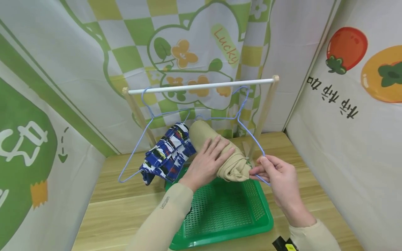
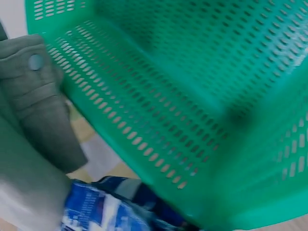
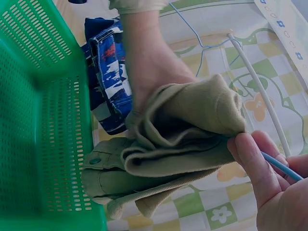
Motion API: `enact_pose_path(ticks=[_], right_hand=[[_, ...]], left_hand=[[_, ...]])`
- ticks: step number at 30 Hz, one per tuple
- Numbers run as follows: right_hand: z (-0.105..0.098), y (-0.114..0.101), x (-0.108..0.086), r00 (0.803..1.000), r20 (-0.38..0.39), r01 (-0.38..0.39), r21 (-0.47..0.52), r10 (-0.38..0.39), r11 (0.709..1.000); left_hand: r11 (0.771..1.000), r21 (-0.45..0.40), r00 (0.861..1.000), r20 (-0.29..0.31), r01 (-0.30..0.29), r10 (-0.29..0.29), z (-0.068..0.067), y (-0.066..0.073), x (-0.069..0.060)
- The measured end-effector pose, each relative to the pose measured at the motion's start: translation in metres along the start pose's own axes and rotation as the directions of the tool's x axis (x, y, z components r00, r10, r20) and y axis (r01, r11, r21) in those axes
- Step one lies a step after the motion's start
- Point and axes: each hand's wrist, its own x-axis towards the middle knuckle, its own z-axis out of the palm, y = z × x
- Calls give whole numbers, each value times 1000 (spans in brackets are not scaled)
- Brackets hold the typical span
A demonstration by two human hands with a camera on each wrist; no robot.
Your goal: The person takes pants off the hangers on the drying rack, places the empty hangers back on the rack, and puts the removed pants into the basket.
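Observation:
Folded khaki trousers (image 1: pixel 207 134) hang over the lower bar of a blue wire hanger (image 1: pixel 251 134) at the rack's right side. My left hand (image 1: pixel 205 164) rests on top of them with fingers extended; I cannot see its thumb clearly. With thumb and fingers, my right hand (image 1: pixel 279 177) pinches the hanger's lower right corner, close to the trousers' edge. In the right wrist view, the trousers' layers and a button on the waistband (image 3: pixel 108 163) show. A blue patterned garment (image 1: pixel 169 151) hangs on another blue hanger (image 1: pixel 135 150) to the left.
Both hangers hook over the white rod (image 1: pixel 201 85) of a wooden-post rack (image 1: pixel 267 108). A green perforated basket (image 1: pixel 220 209) stands below on the wooden table (image 1: pixel 103 202). Printed curtains (image 1: pixel 132 31) enclose the back and sides. A black and yellow object (image 1: pixel 285 245) lies near the front.

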Motion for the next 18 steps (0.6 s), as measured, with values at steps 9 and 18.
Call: enact_pose_path(ticks=[9, 18], right_hand=[[-4, -1, -2, 1000, 4, 27, -86, -27, 996], [-9, -2, 0, 998, -12, 51, -181, -54, 982]], left_hand=[[989, -119, 996, 25, -83, 86, -25, -4, 26], [943, -332, 990, 121, -32, 77, -45, -10, 44]])
